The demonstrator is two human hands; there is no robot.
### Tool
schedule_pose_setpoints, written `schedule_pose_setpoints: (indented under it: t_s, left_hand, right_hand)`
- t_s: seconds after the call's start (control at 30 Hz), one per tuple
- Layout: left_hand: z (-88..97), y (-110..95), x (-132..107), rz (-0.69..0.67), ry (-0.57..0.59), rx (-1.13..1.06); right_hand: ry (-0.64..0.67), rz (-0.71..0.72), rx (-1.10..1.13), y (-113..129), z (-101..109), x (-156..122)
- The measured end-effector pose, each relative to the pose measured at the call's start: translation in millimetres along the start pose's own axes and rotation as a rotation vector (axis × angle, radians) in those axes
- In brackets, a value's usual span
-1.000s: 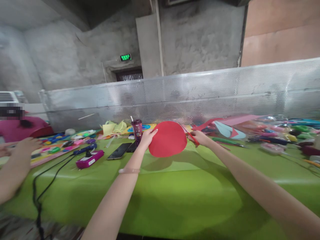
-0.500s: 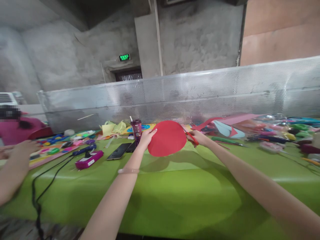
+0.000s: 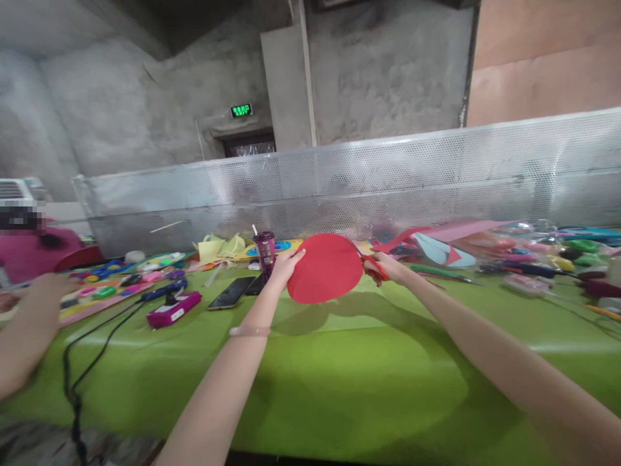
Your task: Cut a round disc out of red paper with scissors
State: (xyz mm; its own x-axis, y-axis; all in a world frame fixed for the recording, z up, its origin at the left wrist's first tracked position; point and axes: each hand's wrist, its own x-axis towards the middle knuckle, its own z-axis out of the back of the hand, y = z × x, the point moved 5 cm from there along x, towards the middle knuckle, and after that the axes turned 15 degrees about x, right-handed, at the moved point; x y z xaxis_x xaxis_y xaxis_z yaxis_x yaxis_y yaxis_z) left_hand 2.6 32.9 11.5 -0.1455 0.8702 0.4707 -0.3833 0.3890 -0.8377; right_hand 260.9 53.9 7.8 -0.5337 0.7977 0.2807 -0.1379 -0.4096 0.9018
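A rounded sheet of red paper (image 3: 325, 270) is held up above the green table. My left hand (image 3: 288, 264) pinches its left edge, thumb on the near face. In my right hand (image 3: 385, 268) is a pair of scissors (image 3: 374, 266) with red handles, fingers closed round the loops. The dark blades (image 3: 358, 249) lie along the paper's upper right edge; how far they are apart is too small to tell. A purple tumbler with a straw (image 3: 265, 252) stands just behind my left hand.
A phone (image 3: 231, 294) and a purple power strip (image 3: 173, 310) with black cords lie to the left. Another person's arm (image 3: 32, 330) reaches in at far left. Paper scraps (image 3: 444, 249) and craft supplies crowd the right. A perforated metal panel (image 3: 388, 175) runs behind the table (image 3: 339, 388).
The scissors' handles have shifted slightly in my right hand, which has turned a little. My left hand and the red paper have stayed nearly still.
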Motion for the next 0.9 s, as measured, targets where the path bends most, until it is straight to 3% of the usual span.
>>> schedule_pose_setpoints:
  t_s: [0.9]
  left_hand:
    - [-0.4, 4.0, 2.8, -0.009, -0.006, 0.016]
  right_hand:
    - [-0.065, 0.02, -0.099, 4.7, 1.1, -3.5]
